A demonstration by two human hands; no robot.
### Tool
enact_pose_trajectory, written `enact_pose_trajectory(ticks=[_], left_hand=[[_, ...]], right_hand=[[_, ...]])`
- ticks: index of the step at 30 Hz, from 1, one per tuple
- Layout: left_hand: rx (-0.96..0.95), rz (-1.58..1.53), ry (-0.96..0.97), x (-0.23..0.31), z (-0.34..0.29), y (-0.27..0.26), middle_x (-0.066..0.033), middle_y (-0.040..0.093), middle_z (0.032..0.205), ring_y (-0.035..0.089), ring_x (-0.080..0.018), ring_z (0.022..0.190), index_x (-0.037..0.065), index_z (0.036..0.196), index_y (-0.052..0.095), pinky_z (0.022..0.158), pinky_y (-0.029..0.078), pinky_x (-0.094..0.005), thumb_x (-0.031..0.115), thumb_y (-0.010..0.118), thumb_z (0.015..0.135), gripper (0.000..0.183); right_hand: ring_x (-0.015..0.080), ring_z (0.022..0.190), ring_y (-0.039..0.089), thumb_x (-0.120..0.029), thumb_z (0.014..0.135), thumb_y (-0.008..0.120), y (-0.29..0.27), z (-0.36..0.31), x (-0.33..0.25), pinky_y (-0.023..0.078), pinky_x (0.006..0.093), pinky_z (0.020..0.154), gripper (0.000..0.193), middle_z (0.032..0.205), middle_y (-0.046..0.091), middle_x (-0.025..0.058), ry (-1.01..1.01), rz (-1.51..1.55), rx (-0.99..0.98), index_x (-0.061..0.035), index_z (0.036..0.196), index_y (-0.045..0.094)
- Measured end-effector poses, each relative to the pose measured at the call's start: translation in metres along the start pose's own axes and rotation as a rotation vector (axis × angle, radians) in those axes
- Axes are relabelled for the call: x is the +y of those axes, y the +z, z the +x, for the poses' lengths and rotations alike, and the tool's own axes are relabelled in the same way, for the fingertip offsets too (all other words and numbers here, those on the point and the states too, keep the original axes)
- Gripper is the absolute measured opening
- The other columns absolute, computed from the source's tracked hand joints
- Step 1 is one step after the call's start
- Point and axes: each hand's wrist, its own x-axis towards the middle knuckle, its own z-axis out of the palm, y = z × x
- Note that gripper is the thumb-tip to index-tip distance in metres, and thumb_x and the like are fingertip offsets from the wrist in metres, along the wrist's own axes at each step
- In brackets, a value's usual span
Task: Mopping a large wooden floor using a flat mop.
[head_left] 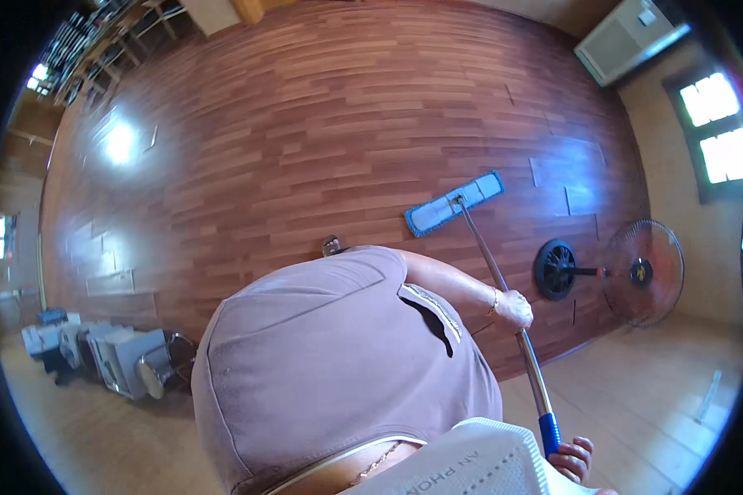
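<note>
A flat mop with a steel pole [491,262] slants across my right side. Its long blue-edged head [455,204] lies on the wooden floor [347,140] ahead of me. My left hand [515,310], with a bracelet at the wrist, reaches across my front and is closed round the middle of the pole. Lower down, my right hand [571,459] wraps its fingers round the blue grip [551,434] at the pole's top end, partly hidden by the white mask at the lower edge. My mauve top covers much of the view.
A standing fan [642,273] with a round black base [556,270] is close by on the right. Grey-white furniture [128,360] and a round stool [151,377] are at the left. A white cabinet-like unit [627,41] is at the far right, near a window [718,128].
</note>
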Motion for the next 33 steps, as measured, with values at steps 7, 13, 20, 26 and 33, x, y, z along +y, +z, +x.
enact_pose_trajectory(ticks=[7, 13, 20, 26, 33], left_hand=[[0.116, 0.045, -0.259, -0.048, -0.099, -0.035, -0.0083, 0.071, 0.082, 0.07, -0.0302, 0.083, 0.015, 0.081, 0.072, 0.071, 0.056, -0.0439, 0.024, 0.065, 0.072, 0.015], [0.302, -0.029, -0.649, -0.132, -0.261, -0.072, -0.007, 0.07, 0.078, 0.068, -0.0307, 0.076, 0.02, 0.077, 0.07, 0.067, 0.054, -0.0475, 0.033, 0.059, 0.078, 0.017], [0.562, 0.123, -0.776, -0.191, -0.491, -0.085, -0.0103, 0.059, 0.059, 0.062, -0.0325, 0.061, 0.015, 0.057, 0.058, 0.056, 0.045, -0.0482, 0.028, 0.062, 0.066, 0.016], [0.623, 0.382, -0.97, -0.221, -0.66, -0.035, -0.0088, 0.056, 0.061, 0.061, -0.0327, 0.065, 0.014, 0.058, 0.051, 0.056, 0.048, -0.0459, 0.02, 0.068, 0.061, 0.018], [0.527, 0.301, -1.314, -0.16, -0.791, 0.049, -0.0117, 0.058, 0.072, 0.06, -0.0349, 0.079, 0.012, 0.064, 0.052, 0.067, 0.05, -0.0453, 0.017, 0.067, 0.062, 0.017]], right_hand=[[0.0215, 0.063, 0.056, -0.052, 0.084, 0.055, 0.08, 0.021, 0.062, 0.039, 0.0406, 0.064, 0.041, 0.056, 0.055, 0.0006, -0.044, 0.352, 0.535, -0.013, 0.071, 0.051], [0.0237, 0.065, 0.059, -0.048, 0.082, 0.06, 0.217, 0.138, 0.069, 0.043, 0.0423, 0.066, 0.041, 0.058, 0.055, 0.0062, -0.015, 0.748, 0.467, -0.0095, 0.07, 0.052], [0.032, 0.081, 0.065, -0.015, 0.081, 0.059, 0.367, 0.25, 0.052, 0.047, 0.0536, 0.09, 0.017, 0.074, 0.064, 0.0156, 0.002, 0.952, -0.126, -0.0006, 0.071, 0.058], [0.033, 0.099, 0.064, 0.004, 0.076, 0.058, 0.484, 0.291, -0.001, 0.044, 0.0492, 0.096, 0.004, 0.086, 0.067, 0.0151, 0.194, 1.035, -0.438, -0.0002, 0.076, 0.06], [0.0326, 0.107, 0.058, -0.004, 0.076, 0.066, 0.575, 0.299, -0.05, 0.042, 0.0454, 0.098, 0.005, 0.089, 0.066, 0.0122, 0.061, 1.18, -0.81, -0.0001, 0.08, 0.064]])
